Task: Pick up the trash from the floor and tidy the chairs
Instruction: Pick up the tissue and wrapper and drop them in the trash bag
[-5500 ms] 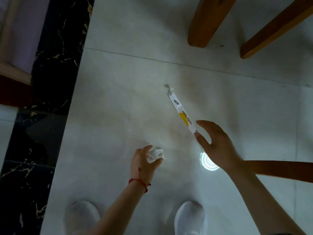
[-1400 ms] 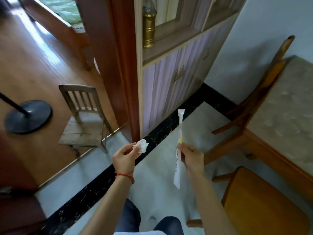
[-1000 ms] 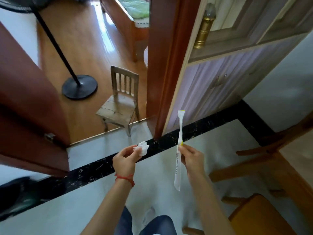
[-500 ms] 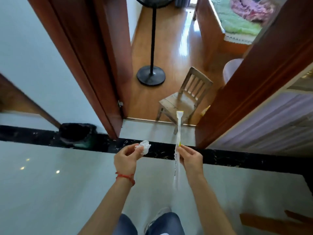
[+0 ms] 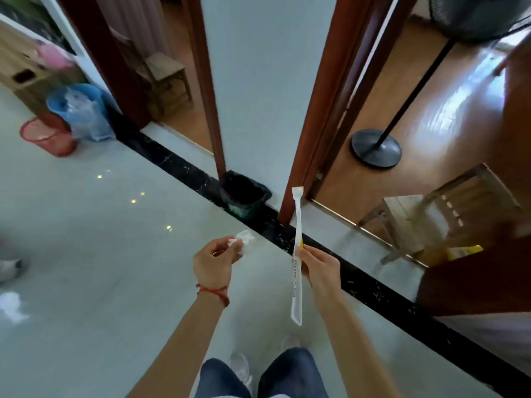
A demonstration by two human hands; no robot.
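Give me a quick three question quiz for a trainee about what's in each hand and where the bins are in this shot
1. True or false: the left hand holds the long paper sleeve.
2. Multiple choice: the black-lined bin stands A) inside the room with the fan, B) against the white wall between the two doorways, C) beside the red mesh basket.
3. Fill in: the right hand pinches the sleeve near its ______ band.

Key
1. False; the left hand pinches a crumpled white wad.
2. B
3. yellow
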